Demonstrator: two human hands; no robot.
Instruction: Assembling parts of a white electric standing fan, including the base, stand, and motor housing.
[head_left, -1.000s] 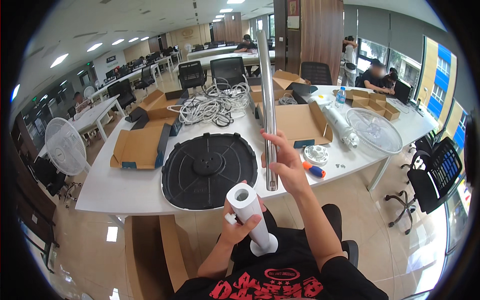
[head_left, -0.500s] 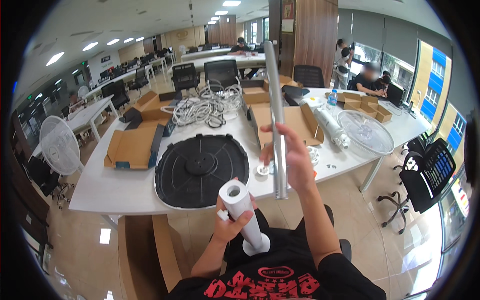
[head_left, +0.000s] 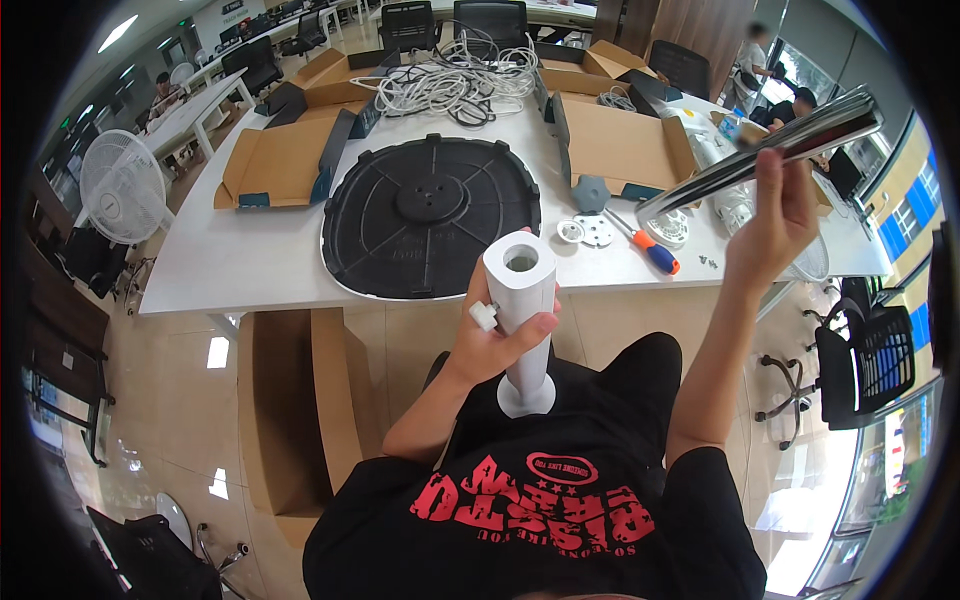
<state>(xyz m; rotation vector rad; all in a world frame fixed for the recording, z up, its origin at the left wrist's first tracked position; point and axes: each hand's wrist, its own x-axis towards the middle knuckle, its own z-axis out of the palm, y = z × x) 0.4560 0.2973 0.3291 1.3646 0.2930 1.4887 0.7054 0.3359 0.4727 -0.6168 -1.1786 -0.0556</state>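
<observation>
My left hand (head_left: 490,335) wraps round a white plastic stand tube (head_left: 530,300) with a round open hole on top and a small white knob at its side. Its flared lower end rests on my lap. Raised at the right, my right hand (head_left: 775,215) grips a shiny chrome pipe (head_left: 750,160), tilted with its upper end to the right; the pipe is apart from the white tube. On the table lies a black ribbed fan base (head_left: 432,200), just beyond my left hand. Nearest under the pipe's lower end are a screwdriver (head_left: 655,250) and white round parts (head_left: 598,230).
An open cardboard box (head_left: 300,400) stands on the floor at the left. Cardboard trays (head_left: 280,160), coiled white cables (head_left: 460,85) and a grey knob (head_left: 590,193) lie on the white table (head_left: 260,270). A white fan (head_left: 122,187) stands left; an office chair (head_left: 865,350) stands right.
The chrome pipe has swung from nearly upright to a slant, and my right hand has moved right with it. My left hand still holds the white tube. The view has tipped downward.
</observation>
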